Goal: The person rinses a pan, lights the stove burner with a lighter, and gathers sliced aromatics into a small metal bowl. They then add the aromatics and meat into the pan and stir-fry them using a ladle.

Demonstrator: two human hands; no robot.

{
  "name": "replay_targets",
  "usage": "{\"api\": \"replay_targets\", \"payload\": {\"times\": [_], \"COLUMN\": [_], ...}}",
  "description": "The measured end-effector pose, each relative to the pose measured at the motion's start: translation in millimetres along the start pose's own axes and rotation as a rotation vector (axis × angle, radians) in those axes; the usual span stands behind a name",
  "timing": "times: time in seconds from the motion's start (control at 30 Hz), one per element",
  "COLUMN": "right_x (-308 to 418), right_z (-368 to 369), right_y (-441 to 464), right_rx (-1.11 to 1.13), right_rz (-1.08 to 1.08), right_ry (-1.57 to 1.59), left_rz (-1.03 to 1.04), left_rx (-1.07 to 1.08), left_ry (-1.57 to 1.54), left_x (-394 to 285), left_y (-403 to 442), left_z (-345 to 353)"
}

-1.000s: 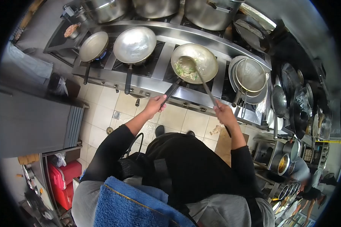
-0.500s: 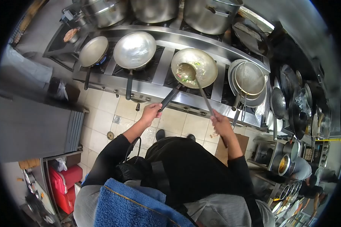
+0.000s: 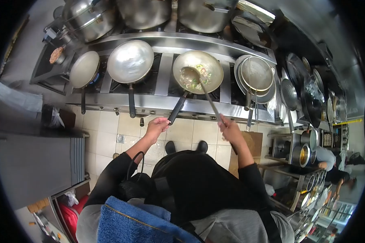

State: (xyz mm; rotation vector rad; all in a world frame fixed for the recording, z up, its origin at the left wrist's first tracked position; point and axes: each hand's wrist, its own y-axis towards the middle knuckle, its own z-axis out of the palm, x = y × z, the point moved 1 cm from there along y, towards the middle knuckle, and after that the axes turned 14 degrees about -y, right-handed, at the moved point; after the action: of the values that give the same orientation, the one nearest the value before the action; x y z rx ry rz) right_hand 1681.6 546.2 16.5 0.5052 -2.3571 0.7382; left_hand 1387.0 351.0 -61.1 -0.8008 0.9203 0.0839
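Note:
A frying pan [image 3: 215,79] sits on the stove burner, with chopped food [image 3: 202,69] in pale, green and reddish bits inside. My left hand [image 3: 157,128] is closed at the end of its black handle. My right hand [image 3: 231,131] is wrapped round the long handle of a ladle [image 3: 210,101]. The ladle's bowl rests low in the left part of the pan, among the food.
Two more pans stand left on the range: a shiny wok [image 3: 130,60] and a smaller pan [image 3: 85,69] over a blue flame. Right of my pan lie stacked strainers [image 3: 256,73]. Large pots [image 3: 144,12] line the back. Co-workers [image 3: 326,158] are at far right.
The view has shifted, so the range appears further left. Both hands keep their holds. The ladle and the food have moved slightly within the pan.

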Motion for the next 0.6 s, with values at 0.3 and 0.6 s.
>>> {"api": "replay_targets", "payload": {"times": [0.3,0.6], "right_x": [42,-2], "right_z": [-10,-17], "right_y": [4,21], "right_rx": [0.034,-0.228], "right_rz": [0.170,-0.120], "right_ry": [-0.103,-0.170], "left_rz": [-0.018,0.011], "left_rx": [0.021,-0.052], "left_ry": [0.013,0.021], "left_x": [-3,-2], "left_y": [9,2], "left_z": [-1,3]}}
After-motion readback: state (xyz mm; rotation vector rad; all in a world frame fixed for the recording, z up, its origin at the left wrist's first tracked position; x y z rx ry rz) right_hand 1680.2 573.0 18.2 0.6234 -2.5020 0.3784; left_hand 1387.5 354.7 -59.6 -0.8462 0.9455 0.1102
